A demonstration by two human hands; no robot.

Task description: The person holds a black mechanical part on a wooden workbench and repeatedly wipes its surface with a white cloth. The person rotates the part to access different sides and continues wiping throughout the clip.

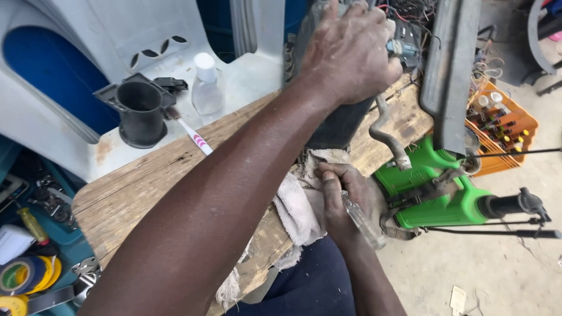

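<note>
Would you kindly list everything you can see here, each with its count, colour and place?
Dark component: one, black, upright on the plank, wires at its top.
Wooden plank: one, brown, running across the middle.
Rag: one, off-white, draped over the plank's near edge.
Screwdriver: one, clear handle, in the right hand.
Cylindrical housing: one, black, on the grey plastic surface.
Small bottle: one, clear with white cap, beside the housing.
Toothbrush: one, white and pink, on the plank's far edge.
Crate: one, orange, right.
Tape rolls: several, yellow, lower left.
Left hand: gripping the component's top.
Right hand: closed on the screwdriver.
</note>
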